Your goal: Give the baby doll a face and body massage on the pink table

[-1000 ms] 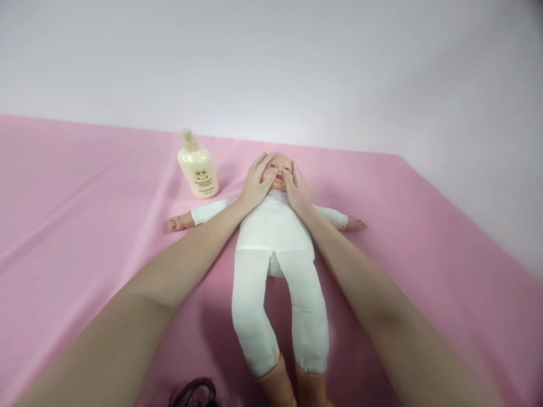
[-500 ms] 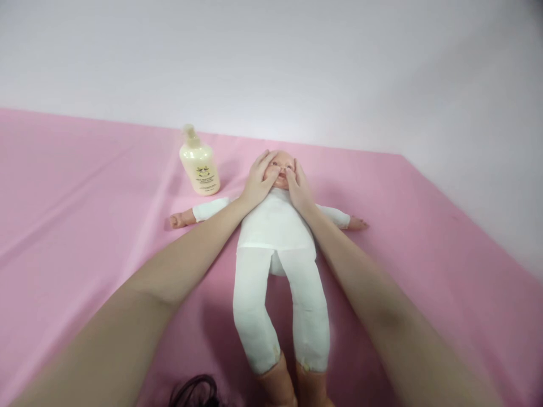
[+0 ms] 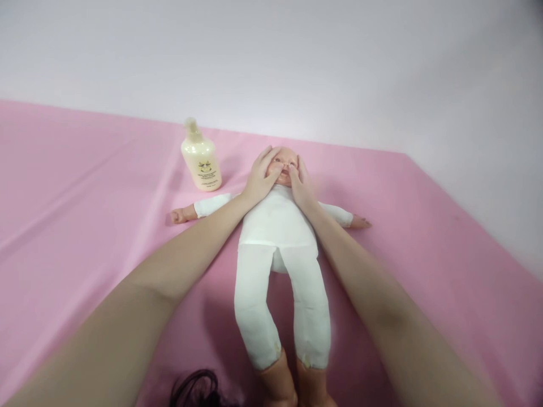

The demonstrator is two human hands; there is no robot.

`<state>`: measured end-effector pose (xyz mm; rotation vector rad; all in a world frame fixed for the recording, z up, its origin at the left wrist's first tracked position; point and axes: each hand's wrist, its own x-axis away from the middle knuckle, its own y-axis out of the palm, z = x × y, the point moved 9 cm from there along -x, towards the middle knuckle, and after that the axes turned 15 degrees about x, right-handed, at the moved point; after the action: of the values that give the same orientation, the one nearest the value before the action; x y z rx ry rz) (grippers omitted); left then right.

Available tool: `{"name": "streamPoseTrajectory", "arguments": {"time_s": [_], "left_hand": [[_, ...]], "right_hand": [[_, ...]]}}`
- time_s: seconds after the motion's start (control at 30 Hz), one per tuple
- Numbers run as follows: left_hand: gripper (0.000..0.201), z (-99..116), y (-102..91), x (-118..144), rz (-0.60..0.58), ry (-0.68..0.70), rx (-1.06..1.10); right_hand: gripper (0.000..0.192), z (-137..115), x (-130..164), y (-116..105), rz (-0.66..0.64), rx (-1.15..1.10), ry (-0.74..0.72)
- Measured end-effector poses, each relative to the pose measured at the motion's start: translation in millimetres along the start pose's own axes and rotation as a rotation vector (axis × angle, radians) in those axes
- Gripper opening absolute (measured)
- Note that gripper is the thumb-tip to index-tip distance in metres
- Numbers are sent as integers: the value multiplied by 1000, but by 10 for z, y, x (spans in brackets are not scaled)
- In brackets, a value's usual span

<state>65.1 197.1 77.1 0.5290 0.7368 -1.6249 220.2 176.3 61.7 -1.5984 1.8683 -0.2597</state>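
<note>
On the pink cloth (image 3: 85,175), left hand (image 3: 259,178) and right hand (image 3: 302,186) rest open against the head of the doll (image 3: 278,217), not clasping; probably light and soft, it is best held under the trunk.

Free cloth (image 3: 432,220) well right of the doll (image 3: 279,220); leftward obstacles: bottle (image 3: 201,164), apparently hair (image 3: 206,393).

The view has shifted slightly: the far edge of the pink cloth (image 3: 424,226) sits higher toward the left, the doll (image 3: 278,217) and pump bottle (image 3: 202,161) appear slightly up and rightward, and more dark strands (image 3: 203,395) show at the bottom.
</note>
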Motion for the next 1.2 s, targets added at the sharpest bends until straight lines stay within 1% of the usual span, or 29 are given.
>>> {"name": "streamPoseTrajectory", "arguments": {"time_s": [0.2, 0.4, 0.57, 0.73, 0.97, 1.2], "left_hand": [[67, 13, 1, 2, -1, -5, 10], [67, 13, 2, 2, -8, -8, 0], [66, -7, 1, 1, 7, 5, 1], [68, -12, 1, -3, 16, 12, -4], [69, 13, 0, 4, 7, -1, -5], [64, 1, 2, 0, 2, 1, -4]], "right_hand": [[91, -26, 6, -5, -16, 14, 4], [95, -63, 28, -30, -1, 10, 1], [95, -30, 14, -25, -8, 19, 14], [98, -33, -2, -21, -5, 12, 7], [94, -23, 2, -13, -10, 14, 3], [94, -61, 18, -21, -19, 2, 11]]}}
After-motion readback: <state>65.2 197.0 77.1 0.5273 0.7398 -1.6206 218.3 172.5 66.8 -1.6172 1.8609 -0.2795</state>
